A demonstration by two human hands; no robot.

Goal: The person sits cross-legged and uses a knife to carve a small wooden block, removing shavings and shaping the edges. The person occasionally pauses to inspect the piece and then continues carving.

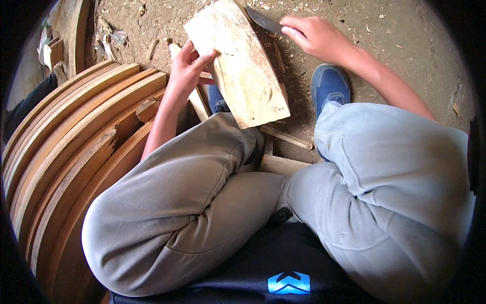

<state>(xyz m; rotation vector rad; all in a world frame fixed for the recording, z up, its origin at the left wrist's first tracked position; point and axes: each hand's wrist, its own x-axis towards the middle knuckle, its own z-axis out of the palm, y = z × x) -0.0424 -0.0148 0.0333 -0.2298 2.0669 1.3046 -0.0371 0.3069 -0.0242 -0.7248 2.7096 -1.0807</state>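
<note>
A pale, flat wooden board (243, 68) slants between my knees and the far edge of the view. My left hand (190, 66) grips its left edge, with the thumb on the upper face and the other fingers partly hidden beside and under it. To the right of the board's far end, my right hand (316, 38) is closed around a knife; the dark blade (263, 21) points left toward the board's edge. The handle is hidden inside my fist. Blade and board appear close, but I cannot tell whether they touch.
Long wooden planks (83, 137) are stacked at my left. Under the board lie thin wood strips (286, 137) and a wood block (283, 164). Wood chips litter the dirt floor (395, 45). My blue shoes (331, 83) stand on both sides of the board.
</note>
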